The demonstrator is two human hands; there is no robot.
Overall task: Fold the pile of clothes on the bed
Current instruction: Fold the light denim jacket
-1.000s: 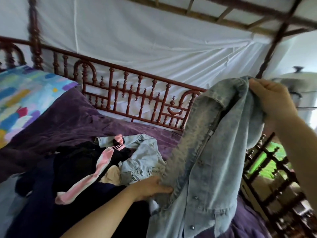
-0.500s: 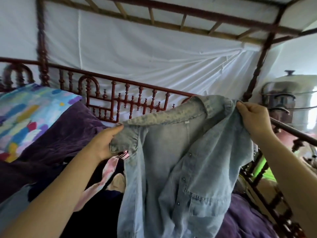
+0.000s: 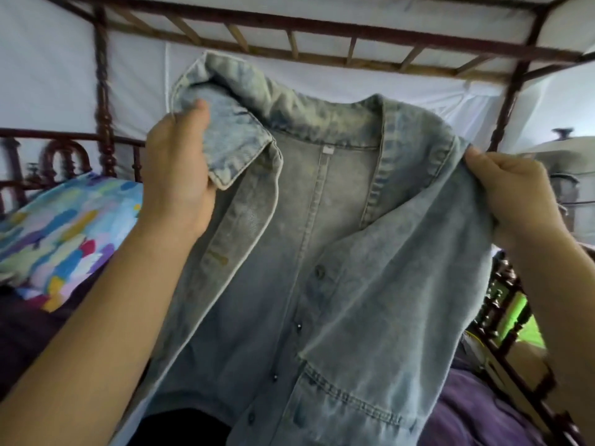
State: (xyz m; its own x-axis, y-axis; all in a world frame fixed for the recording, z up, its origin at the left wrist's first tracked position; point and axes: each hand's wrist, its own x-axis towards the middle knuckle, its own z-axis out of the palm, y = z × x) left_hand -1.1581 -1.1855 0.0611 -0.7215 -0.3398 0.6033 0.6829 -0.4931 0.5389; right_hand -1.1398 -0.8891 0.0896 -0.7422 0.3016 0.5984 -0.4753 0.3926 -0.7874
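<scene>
A faded light-blue denim jacket (image 3: 338,268) hangs open in front of me, its inside and collar facing me, with buttons down the front and a chest pocket low on the right. My left hand (image 3: 178,175) grips the left collar and front edge. My right hand (image 3: 512,194) pinches the right shoulder of the jacket. The jacket is held up above the bed and hides most of the clothes pile; only a dark piece of cloth (image 3: 180,426) shows under its hem.
A colourful patterned pillow (image 3: 64,226) lies at the left on a purple bed cover (image 3: 476,410). Dark red carved bed rails (image 3: 64,156) and posts run behind and along the right side. White fabric hangs from the canopy frame (image 3: 322,30) overhead.
The jacket has been lifted higher and spread wider between both hands. My left hand moved from the pile up to the collar. The view tilted upward, hiding the pile.
</scene>
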